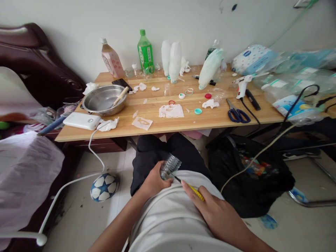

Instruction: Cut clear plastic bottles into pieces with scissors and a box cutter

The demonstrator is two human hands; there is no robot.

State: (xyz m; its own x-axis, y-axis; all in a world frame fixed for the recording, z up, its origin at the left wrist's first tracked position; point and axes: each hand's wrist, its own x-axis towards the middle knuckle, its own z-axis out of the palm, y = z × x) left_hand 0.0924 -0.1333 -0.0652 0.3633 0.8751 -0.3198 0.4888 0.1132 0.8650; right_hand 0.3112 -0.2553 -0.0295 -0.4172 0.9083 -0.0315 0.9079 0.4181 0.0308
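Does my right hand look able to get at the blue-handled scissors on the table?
Probably yes: the scissors lie near the front edge of the table, with nothing on top of them. Your right hand holds a yellow-handled tool, though, so it would likely have to set that down first.

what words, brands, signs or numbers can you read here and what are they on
No text is clear enough to quote.
Green bottle: label characters, too small.
Polka-dot pack: dark blue logo, too blurred.
White device: small round mark, too small.
White cap: faint marking, too small.
Blue label: any print, too blurred.
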